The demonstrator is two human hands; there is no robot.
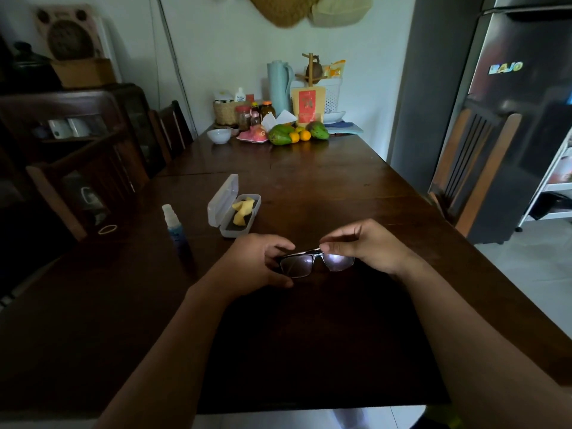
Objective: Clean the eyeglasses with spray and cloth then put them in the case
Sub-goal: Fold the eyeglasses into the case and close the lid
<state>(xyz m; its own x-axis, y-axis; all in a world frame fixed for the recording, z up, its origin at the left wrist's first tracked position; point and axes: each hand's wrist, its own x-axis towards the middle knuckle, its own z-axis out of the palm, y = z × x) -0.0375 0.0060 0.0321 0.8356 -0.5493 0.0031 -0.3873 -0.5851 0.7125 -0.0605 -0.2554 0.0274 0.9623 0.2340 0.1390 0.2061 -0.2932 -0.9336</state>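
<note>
Dark-framed eyeglasses (312,263) are held just above the dark wooden table (309,187), lenses facing me. My left hand (258,266) grips their left end. My right hand (362,247) pinches the top of the frame near the bridge with thumb and forefinger. A clear plastic case (230,209) lies open behind my left hand, with a yellow cloth (243,212) crumpled inside it. A small blue spray bottle (176,232) with a clear cap stands upright to the left of the case.
A rubber band (107,229) lies at the table's left side. Fruit (297,134), a white bowl (218,136), jars and a jug (278,85) crowd the far end. Wooden chairs (473,168) flank the table; a fridge (526,97) stands right.
</note>
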